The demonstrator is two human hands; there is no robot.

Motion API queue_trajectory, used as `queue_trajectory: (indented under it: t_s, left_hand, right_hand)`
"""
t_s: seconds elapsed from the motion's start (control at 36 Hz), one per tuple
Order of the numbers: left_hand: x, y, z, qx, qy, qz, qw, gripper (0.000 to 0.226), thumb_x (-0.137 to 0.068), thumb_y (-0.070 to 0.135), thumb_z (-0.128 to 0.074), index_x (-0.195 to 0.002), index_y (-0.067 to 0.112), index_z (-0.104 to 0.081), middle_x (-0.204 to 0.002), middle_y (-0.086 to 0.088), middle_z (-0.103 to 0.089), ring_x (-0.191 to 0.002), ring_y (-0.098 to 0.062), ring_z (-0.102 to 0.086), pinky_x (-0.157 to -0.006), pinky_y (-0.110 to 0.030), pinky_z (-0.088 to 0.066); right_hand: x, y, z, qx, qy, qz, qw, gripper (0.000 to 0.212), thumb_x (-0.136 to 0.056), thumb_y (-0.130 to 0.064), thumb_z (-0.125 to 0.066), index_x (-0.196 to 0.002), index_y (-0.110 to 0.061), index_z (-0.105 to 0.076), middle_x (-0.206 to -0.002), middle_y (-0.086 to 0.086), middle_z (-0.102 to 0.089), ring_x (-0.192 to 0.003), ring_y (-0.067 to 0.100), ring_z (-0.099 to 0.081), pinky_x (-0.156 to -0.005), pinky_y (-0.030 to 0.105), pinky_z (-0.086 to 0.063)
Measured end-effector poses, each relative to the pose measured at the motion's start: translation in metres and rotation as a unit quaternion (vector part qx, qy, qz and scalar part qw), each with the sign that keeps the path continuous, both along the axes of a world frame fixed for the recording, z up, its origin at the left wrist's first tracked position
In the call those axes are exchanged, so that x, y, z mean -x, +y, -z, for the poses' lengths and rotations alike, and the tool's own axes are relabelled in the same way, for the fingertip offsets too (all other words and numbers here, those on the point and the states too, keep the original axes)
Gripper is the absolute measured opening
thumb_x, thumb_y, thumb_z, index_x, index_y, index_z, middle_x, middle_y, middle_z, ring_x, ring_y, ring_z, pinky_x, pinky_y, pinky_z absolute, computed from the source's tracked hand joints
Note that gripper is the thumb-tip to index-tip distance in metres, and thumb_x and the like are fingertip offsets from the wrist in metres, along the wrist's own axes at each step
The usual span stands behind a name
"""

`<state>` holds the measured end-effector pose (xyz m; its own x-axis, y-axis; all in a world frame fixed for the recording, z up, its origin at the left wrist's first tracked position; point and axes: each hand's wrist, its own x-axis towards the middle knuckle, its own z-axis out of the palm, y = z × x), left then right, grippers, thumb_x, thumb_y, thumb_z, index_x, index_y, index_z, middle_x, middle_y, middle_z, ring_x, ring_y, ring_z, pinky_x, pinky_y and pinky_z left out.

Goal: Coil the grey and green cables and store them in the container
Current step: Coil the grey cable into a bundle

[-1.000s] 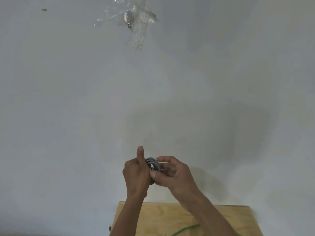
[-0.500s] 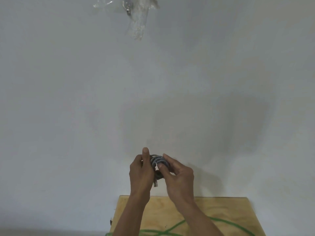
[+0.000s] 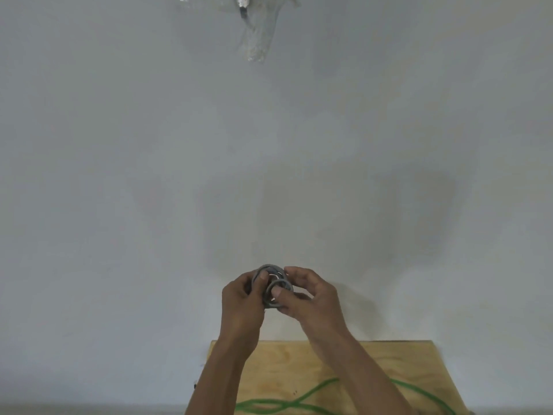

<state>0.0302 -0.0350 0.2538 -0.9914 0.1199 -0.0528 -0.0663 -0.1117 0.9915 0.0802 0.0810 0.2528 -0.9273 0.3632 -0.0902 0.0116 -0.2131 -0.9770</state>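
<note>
A small coil of grey cable (image 3: 273,283) is held up in front of a pale wall, pinched between both hands. My left hand (image 3: 242,301) grips its left side with the thumb across the loops. My right hand (image 3: 308,298) holds the right side, thumb pressing the front loop. The green cable (image 3: 287,404) lies loose in crossing curves on the wooden table (image 3: 413,363) below my forearms. No container is in view.
A pale grey wall fills most of the view. A metal fitting wrapped in clear plastic (image 3: 254,31) hangs from the wall at the top centre. The table's far edge meets the wall.
The view tilted down, showing more of the table and the green cable. My left thumb folded down onto the coil and both hands shifted their hold on the grey loops.
</note>
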Motion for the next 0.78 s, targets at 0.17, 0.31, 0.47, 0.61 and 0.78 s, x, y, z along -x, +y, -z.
queue_trajectory:
  t_s: [0.17, 0.31, 0.47, 0.61, 0.78]
  left_hand:
    - [0.001, -0.006, -0.008, 0.035, 0.035, 0.065, 0.997, 0.022, -0.102, 0.017, -0.055, -0.101, 0.009, -0.076, -0.084, -0.007, -0.078, -0.075, -0.017, -0.071, -0.064, -0.025, -0.055]
    - [-0.001, -0.010, -0.010, 0.080, 0.088, 0.131, 0.984, 0.018, -0.099, 0.028, -0.060, -0.107, 0.026, -0.076, -0.091, -0.006, -0.077, -0.075, -0.021, -0.066, -0.068, -0.030, -0.054]
    - [0.007, -0.023, -0.019, 0.110, 0.102, 0.223, 0.963, 0.025, -0.094, 0.029, -0.065, -0.118, 0.025, -0.072, -0.105, -0.004, -0.077, -0.100, -0.033, -0.069, -0.092, -0.049, -0.056]
    - [0.022, -0.032, -0.020, 0.174, 0.109, 0.294, 0.934, 0.028, -0.094, 0.027, -0.069, -0.122, 0.026, -0.070, -0.109, -0.006, -0.076, -0.106, -0.026, -0.071, -0.099, -0.049, -0.053]
    - [0.029, -0.028, -0.013, 0.289, 0.173, 0.247, 0.909, 0.018, -0.100, 0.030, -0.057, -0.112, 0.031, -0.071, -0.091, 0.000, -0.077, -0.086, -0.020, -0.072, -0.085, -0.046, -0.058]
  right_hand:
    - [-0.001, 0.006, 0.000, 0.027, 0.009, -0.016, 0.999, 0.043, -0.075, -0.004, -0.085, -0.115, -0.014, -0.071, -0.111, 0.007, -0.074, -0.094, 0.029, -0.075, -0.083, 0.043, -0.062]
    - [-0.002, 0.010, 0.001, 0.015, 0.014, 0.005, 1.000, 0.034, -0.078, -0.008, -0.083, -0.111, -0.013, -0.073, -0.107, 0.008, -0.075, -0.095, 0.029, -0.075, -0.081, 0.045, -0.062]
    - [-0.002, 0.012, -0.003, 0.001, 0.001, 0.009, 1.000, 0.033, -0.074, -0.013, -0.088, -0.104, -0.018, -0.075, -0.106, 0.006, -0.074, -0.091, 0.027, -0.075, -0.079, 0.045, -0.063]
    - [-0.001, 0.016, -0.002, 0.002, 0.004, -0.004, 1.000, 0.032, -0.077, -0.009, -0.085, -0.106, -0.017, -0.074, -0.108, 0.009, -0.073, -0.088, 0.028, -0.076, -0.082, 0.047, -0.062]
    - [0.000, 0.021, -0.002, 0.014, 0.023, -0.025, 0.999, 0.035, -0.079, -0.011, -0.083, -0.112, -0.014, -0.072, -0.105, 0.014, -0.072, -0.089, 0.030, -0.075, -0.083, 0.049, -0.062]
